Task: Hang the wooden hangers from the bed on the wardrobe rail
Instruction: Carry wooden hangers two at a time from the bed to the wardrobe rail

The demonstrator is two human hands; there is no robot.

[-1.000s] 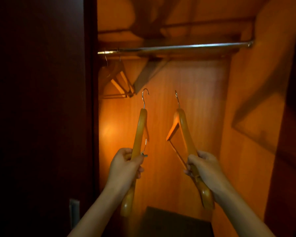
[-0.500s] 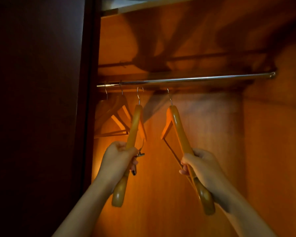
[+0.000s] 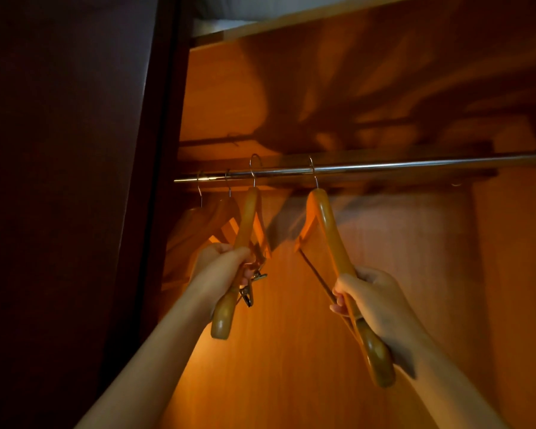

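I hold two wooden hangers up at the metal wardrobe rail (image 3: 415,164). My left hand (image 3: 220,264) grips the left hanger (image 3: 248,218) by its lower arm; its metal clips dangle beside my fingers. That hanger's hook rises over the rail. My right hand (image 3: 372,300) grips the right hanger (image 3: 328,230) on its arm and crossbar. The hook of this one crosses the rail at about its height. Whether either hook rests on the rail I cannot tell.
Two more wooden hangers (image 3: 217,218) hang on the rail at its left end, close to my left hand. A dark wardrobe door (image 3: 68,181) fills the left side. A shelf (image 3: 291,20) runs above the rail. The rail to the right carries nothing.
Both hands have lifted the hangers from well below the rail up to it. The hooks now reach the rail's height, and my view has tilted upward.
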